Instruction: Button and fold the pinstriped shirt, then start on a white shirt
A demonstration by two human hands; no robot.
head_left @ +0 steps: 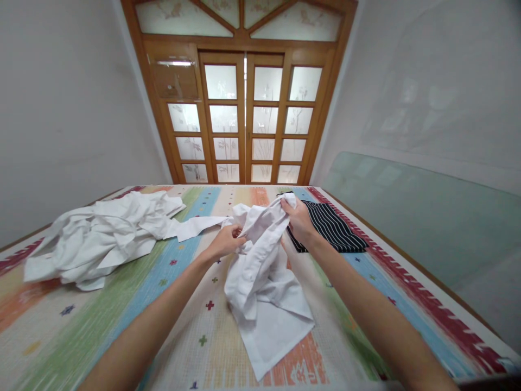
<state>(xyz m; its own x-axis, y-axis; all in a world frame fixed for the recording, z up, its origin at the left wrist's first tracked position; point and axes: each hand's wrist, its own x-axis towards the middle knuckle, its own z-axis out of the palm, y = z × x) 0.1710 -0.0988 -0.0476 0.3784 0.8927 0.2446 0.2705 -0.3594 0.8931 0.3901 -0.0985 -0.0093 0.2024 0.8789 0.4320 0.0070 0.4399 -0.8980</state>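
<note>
A crumpled white shirt (264, 277) hangs and lies in front of me, its lower corner spread toward the near side. My left hand (228, 240) has its fingers closed on the cloth at the shirt's left side. At the upper right of the same garment, my right hand (299, 220) pinches a bunched edge of it, raised a little above the mat. One white strip of the fabric stretches out to the left, toward a large heap of white clothes (114, 233). Just beyond my right hand lies a folded black garment with white stripes (334, 228).
A colourful striped mat (163, 304) with small cross patterns covers the surface. A pale green panel (423, 217) leans along the right wall. Behind stand wooden sliding doors (245, 119) with frosted panes. Plain walls rise on both sides.
</note>
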